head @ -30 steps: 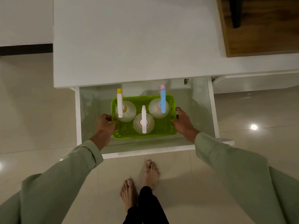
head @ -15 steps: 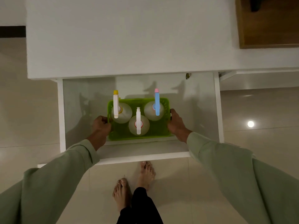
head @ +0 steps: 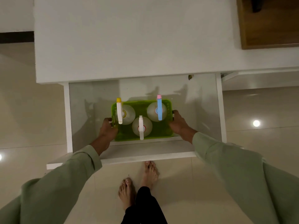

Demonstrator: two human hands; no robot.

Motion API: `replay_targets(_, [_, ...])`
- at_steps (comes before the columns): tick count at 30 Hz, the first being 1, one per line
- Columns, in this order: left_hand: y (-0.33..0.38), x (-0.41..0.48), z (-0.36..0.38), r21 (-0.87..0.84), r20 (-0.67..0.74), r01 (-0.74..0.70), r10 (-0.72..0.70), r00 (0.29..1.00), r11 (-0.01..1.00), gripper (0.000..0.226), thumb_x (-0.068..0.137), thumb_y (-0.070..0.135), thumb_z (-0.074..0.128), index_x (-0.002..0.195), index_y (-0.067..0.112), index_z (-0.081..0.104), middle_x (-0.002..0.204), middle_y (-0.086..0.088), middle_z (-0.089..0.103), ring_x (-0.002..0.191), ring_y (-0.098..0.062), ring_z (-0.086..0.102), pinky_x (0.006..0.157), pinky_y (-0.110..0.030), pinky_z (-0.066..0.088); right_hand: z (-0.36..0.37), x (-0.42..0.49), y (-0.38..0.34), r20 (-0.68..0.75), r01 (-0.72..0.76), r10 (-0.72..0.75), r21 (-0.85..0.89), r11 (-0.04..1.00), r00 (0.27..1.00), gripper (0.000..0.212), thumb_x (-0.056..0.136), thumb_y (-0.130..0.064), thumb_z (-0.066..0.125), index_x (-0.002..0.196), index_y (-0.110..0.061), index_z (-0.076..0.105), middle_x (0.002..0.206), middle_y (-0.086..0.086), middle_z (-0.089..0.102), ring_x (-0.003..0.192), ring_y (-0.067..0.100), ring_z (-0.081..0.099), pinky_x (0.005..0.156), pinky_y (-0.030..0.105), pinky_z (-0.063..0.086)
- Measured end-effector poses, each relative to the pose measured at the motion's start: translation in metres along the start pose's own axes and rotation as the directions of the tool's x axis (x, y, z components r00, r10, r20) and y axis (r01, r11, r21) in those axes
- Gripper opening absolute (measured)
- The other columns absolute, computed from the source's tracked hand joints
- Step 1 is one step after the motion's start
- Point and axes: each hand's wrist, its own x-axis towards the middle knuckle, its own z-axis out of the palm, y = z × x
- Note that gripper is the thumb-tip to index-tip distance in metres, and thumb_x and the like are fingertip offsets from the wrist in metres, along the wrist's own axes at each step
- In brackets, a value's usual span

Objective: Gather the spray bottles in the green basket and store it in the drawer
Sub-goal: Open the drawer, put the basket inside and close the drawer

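My left hand [head: 107,128] and right hand [head: 178,123] each grip an end of the green basket [head: 155,133], low inside the open drawer [head: 219,110] near its front wall. I should lower it level so nothing tips. Three clear spray bottles [head: 142,127] stand upright in it, with yellow, white and blue tops.

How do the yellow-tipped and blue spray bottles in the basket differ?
The yellow-tipped spray bottle has a white head and stands at the green basket's left end; the blue spray bottle has a blue head with a pink tip, at the right end. Both are upright, pale, round-bodied.
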Motion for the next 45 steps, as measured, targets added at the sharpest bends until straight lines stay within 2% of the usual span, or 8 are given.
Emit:
replay_targets(5, [0.002,-0.037,-0.017,-0.027,-0.002,0.023,-0.023,1.000,0.999,0.067,0.086,-0.009,0.056,0.144,0.013,0.034,0.145,-0.017,0.045,0.120,-0.034,0.053,0.074,-0.032,0.047,-0.014,-0.035,-0.004,-0.057,-0.009,0.012,0.048,0.999,0.998,0.065,0.092,-0.003,0.055,0.152,-0.014,0.032,0.147,0.018,0.047,0.115,0.028,0.055,0.082,0.034,0.048])
replay_targets(9, [0.007,-0.088,-0.038,0.184,-0.011,-0.191,0.196,0.980,0.964,0.055,0.088,-0.005,0.055,0.139,0.013,0.043,0.141,-0.013,0.052,0.116,-0.034,0.059,0.088,-0.039,0.050,-0.018,-0.091,-0.007,-0.146,0.220,-0.227,-0.063,0.974,0.963,0.055,0.093,-0.005,0.057,0.146,-0.012,0.044,0.147,0.013,0.052,0.129,0.030,0.054,0.102,0.041,0.048])
replay_targets(15, [-0.009,-0.176,-0.041,0.503,0.269,-0.567,0.506,0.820,0.652,0.043,0.094,0.047,0.051,0.132,0.028,0.051,0.129,0.003,0.064,0.116,-0.015,0.061,0.100,-0.037,0.047,-0.001,-0.167,0.012,0.069,0.452,-0.462,-0.373,0.810,0.884,0.053,0.098,-0.050,0.053,0.145,-0.025,0.047,0.145,-0.005,0.056,0.130,0.016,0.053,0.108,0.039,0.040])
replay_targets(19, [-0.015,-0.186,-0.029,0.700,0.347,-0.607,0.562,0.750,0.377,0.049,0.089,0.054,0.054,0.131,0.029,0.055,0.130,0.008,0.063,0.123,-0.016,0.057,0.108,-0.041,0.037,0.014,-0.167,0.027,0.159,0.475,-0.515,-0.673,0.568,0.842,0.044,0.099,-0.044,0.051,0.139,-0.025,0.054,0.136,-0.007,0.060,0.124,0.019,0.054,0.104,0.039,0.033])
replay_targets(26, [-0.006,-0.167,-0.026,0.649,0.264,-0.612,0.620,0.739,0.453,0.032,0.083,0.038,0.071,0.110,0.022,0.073,0.110,0.003,0.075,0.099,-0.022,0.070,0.085,-0.038,0.052,0.030,-0.157,0.031,0.060,0.388,-0.604,-0.815,0.430,0.795,0.023,0.098,-0.022,0.052,0.118,-0.022,0.062,0.107,-0.004,0.068,0.097,0.025,0.061,0.085,0.042,0.043])
replay_targets(33, [0.008,-0.153,-0.023,0.648,0.184,-0.620,0.699,0.691,0.442,0.032,0.077,0.033,0.078,0.105,0.017,0.075,0.104,-0.001,0.076,0.091,-0.026,0.072,0.082,-0.038,0.053,0.022,-0.143,0.011,0.019,0.375,-0.638,-0.823,0.427,0.770,0.024,0.097,-0.019,0.055,0.120,-0.019,0.063,0.111,-0.001,0.068,0.102,0.027,0.062,0.088,0.044,0.044])
replay_targets(37, [0.028,-0.142,-0.023,0.652,0.065,-0.600,0.754,0.654,0.464,0.060,0.072,0.035,0.081,0.125,0.016,0.059,0.129,-0.006,0.061,0.117,-0.028,0.058,0.093,-0.044,0.052,0.013,-0.130,-0.011,-0.053,0.383,-0.702,-0.808,0.448,0.710,0.047,0.090,-0.012,0.066,0.136,-0.013,0.058,0.146,0.013,0.052,0.134,0.035,0.049,0.102,0.049,0.045])
replay_targets(45, [0.089,-0.104,-0.029,0.814,0.087,-0.538,0.871,0.483,0.218,0.114,0.068,0.051,0.076,0.155,0.022,0.009,0.164,-0.012,0.005,0.152,-0.032,0.002,0.123,-0.051,0.009,-0.007,-0.095,-0.070,-0.150,0.342,-0.831,-0.861,0.376,0.536,0.118,0.072,0.008,0.074,0.161,-0.023,0.004,0.169,0.018,-0.002,0.156,0.037,0.002,0.124,0.052,0.011])
